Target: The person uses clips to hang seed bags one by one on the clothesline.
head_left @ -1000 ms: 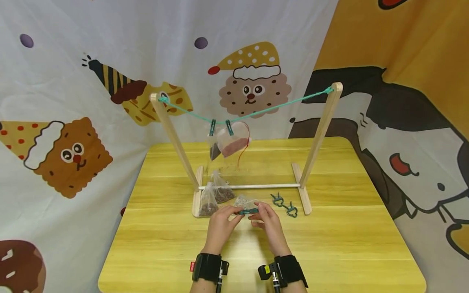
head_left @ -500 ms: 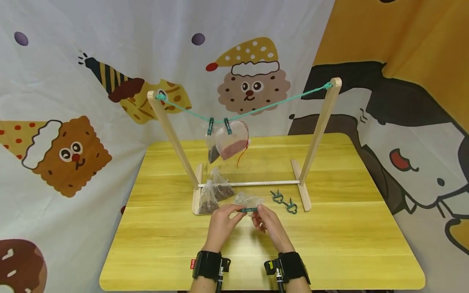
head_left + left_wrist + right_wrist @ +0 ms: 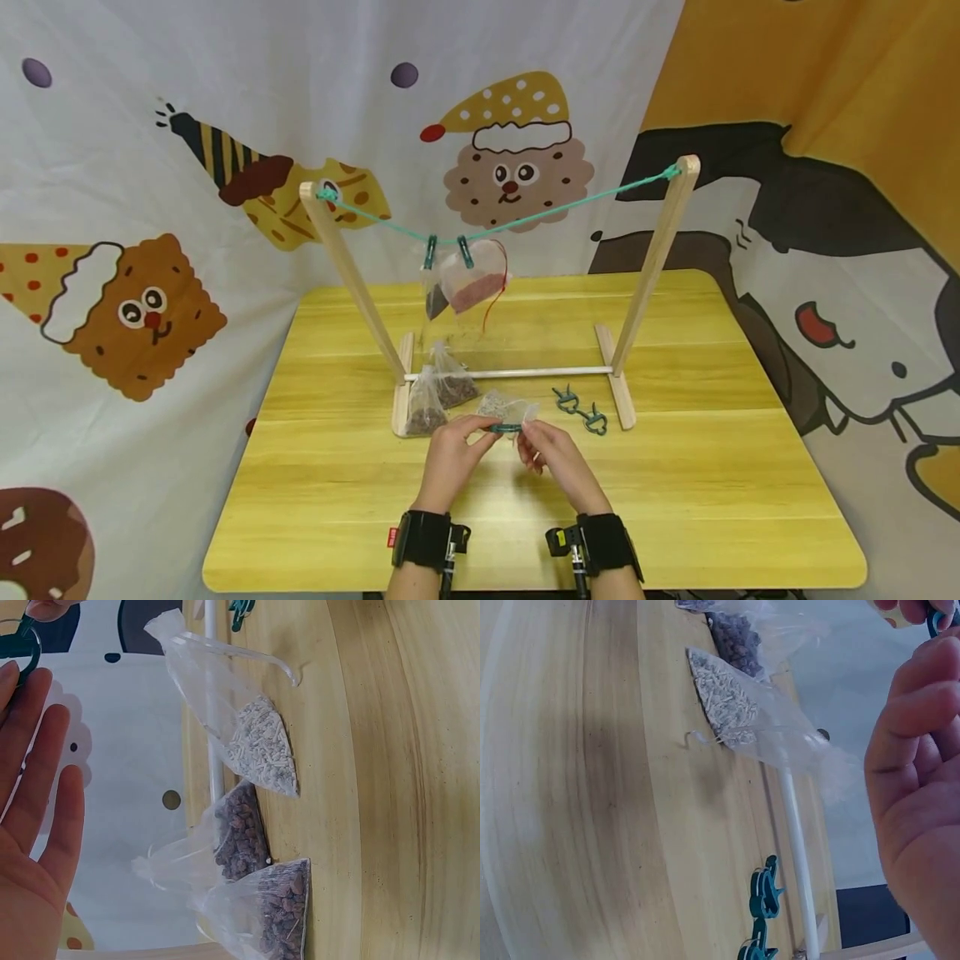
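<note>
Low over the table, a green plastic clip (image 3: 507,427) is held level between both hands. My left hand (image 3: 452,454) pinches its left end with thumb and index finger; in the left wrist view the other fingers (image 3: 66,817) extend free. At the clip's right end, my right hand (image 3: 561,460) pinches it, its remaining fingers bent towards the palm. Just beyond the hands, a see-through drawstring bag of pale bits (image 3: 262,746) lies on the table. Two bags of brown pieces, a front one (image 3: 283,911) and a back one (image 3: 241,831), stand to its left.
A wooden frame (image 3: 652,267) stands behind, with a green cord (image 3: 573,202) strung between its posts. Two green clips hold a dark-filled bag (image 3: 435,300) and a pink-filled bag (image 3: 480,290) on the cord. Two more clips (image 3: 581,410) lie joined at the frame's right foot.
The right hand's lower fingers have folded inward and its wrist has shifted slightly right. Both hands keep hold of the clip. The head view has tilted a little.
</note>
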### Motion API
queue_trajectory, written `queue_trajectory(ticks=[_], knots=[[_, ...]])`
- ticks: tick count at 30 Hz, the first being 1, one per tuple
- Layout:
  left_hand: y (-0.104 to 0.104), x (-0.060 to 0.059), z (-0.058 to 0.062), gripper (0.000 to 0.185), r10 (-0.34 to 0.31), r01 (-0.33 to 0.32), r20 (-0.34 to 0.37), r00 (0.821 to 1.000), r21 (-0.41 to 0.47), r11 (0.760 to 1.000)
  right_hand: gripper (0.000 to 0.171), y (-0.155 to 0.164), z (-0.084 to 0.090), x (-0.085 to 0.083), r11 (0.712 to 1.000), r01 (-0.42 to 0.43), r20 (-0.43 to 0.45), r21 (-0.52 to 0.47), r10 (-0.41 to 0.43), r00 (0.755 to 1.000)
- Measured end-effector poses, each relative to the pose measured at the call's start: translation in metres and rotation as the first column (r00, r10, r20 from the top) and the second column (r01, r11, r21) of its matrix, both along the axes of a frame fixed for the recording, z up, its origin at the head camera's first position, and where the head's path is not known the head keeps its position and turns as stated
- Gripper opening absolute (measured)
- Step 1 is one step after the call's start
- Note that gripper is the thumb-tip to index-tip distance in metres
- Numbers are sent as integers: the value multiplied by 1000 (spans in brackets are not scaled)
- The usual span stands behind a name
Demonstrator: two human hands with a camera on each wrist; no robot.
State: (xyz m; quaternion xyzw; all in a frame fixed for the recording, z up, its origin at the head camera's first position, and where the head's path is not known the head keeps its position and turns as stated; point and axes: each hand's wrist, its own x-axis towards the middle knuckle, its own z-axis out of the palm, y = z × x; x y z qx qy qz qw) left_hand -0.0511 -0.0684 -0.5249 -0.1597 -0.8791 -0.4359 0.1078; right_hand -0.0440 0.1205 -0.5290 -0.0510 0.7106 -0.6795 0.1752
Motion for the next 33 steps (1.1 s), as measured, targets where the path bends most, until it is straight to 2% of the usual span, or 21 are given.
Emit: queue_trajectory(ticks=[4,8,14,20,26,33], knots=[[2,0,1,21,7,-7,6,1000,23,1000,45,1,2,0,1000,2,30,8,-2,1000],[4,-1,3,22,17,-17,14,1000,46,999,47,1,13,2,1000,8,45,-26,-7,999],[6,-1,6,21,19,-20,27,999,51,998,42,0,24,5,997,66,59,-39,-64,996],[6,1,6,20,17,-18,42,999,34,999,37,0,20,5,993,107,47,-41,-105,993],[5,3,4,19,15,-17,68,998,26,1000,37,1,15,5,991,127,-3,-38,-127,992],[8,3,-2,17,12,-22,126,992,76,997,34,3,4,4,989,143,-22,-44,-144,989]])
